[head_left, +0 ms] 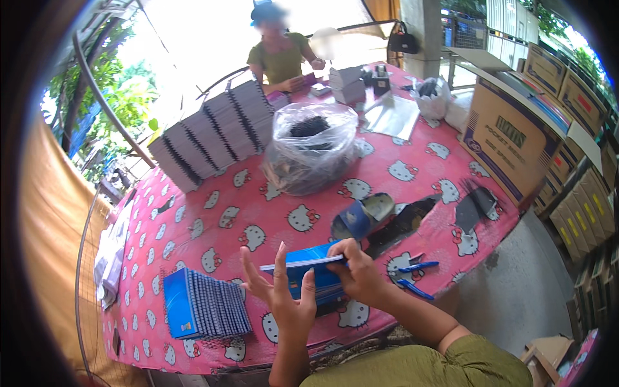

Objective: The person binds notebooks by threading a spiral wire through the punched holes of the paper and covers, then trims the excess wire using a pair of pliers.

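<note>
Above the near edge of the table, my right hand (358, 274) pinches the right end of a thin blue-covered notebook (303, 262), its white page edges turned up toward me. My left hand (284, 284) is beside the notebook's left part with fingers spread and raised; whether its thumb touches the cover I cannot tell. More blue notebooks (327, 288) lie just beneath, partly hidden by my hands. To the left, a leaning row of blue spiral-bound notebooks (206, 306) rests on the tablecloth. Two blue-handled tools (416, 289), perhaps pliers, lie right of my right forearm.
A blue slipper (361, 217) lies beyond my hands on the pink tablecloth (303, 219). Farther back are a plastic bag of black coils (309, 155) and tall notebook stacks (216, 129). Across sits a person (280, 58). An open carton (512, 135) stands at right.
</note>
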Demonstrator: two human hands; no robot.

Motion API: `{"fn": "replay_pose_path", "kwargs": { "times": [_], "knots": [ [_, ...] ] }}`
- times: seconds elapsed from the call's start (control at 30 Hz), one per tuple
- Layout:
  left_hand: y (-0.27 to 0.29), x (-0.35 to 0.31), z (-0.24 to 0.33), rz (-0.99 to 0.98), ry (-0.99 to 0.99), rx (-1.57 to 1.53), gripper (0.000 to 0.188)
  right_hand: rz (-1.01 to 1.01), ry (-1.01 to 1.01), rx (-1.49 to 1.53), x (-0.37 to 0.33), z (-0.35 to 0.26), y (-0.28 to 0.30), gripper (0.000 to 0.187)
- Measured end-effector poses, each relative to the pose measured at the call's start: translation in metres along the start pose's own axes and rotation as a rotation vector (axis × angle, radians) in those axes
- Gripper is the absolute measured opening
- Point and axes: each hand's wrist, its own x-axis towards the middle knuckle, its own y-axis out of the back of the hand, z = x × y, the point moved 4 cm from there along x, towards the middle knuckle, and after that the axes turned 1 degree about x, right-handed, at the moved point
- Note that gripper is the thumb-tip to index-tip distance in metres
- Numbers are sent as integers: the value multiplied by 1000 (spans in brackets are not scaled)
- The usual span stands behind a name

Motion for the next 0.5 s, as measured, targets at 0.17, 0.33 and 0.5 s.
{"fn": "replay_pose_path", "kwargs": {
  "times": [0.17,0.33,0.5],
  "knots": [
    [-27,1,-3,-113,-142,2,18,-66,309,-295,13,-15,33,26],
    [-20,13,11,-42,-204,-23,13,415,-154,-1031,19,67,238,42],
    [-19,17,6,9,-224,-89,15,487,-701,-1367,-18,116,329,30]
  ]
}}
